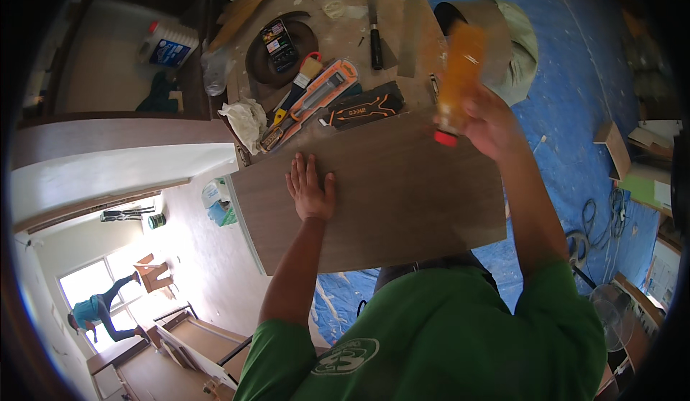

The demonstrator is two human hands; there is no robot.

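Observation:
My left hand [310, 191] lies flat, fingers stretched, on a brown wood-grain panel [402, 200] in front of me. In my right hand [494, 124] is a plastic bottle [462, 60] of amber liquid, tilted so its red cap points down over the panel's far right part. The bottle is slightly blurred. Beyond the panel's far edge are a black-and-orange tool pouch [366, 106], an orange-and-clear tool package [330, 85] and a paintbrush [305, 74]. A crumpled white cloth [246, 124] lies to their left.
On the worktable [345, 34] are a phone [279, 45] on a coil of dark edging [305, 38], and a black-handled flat tool [374, 38]. A white jug [170, 44] stands in the cabinet at left. Blue sheeting [560, 77] covers the floor. Another person [104, 307] is far lower left.

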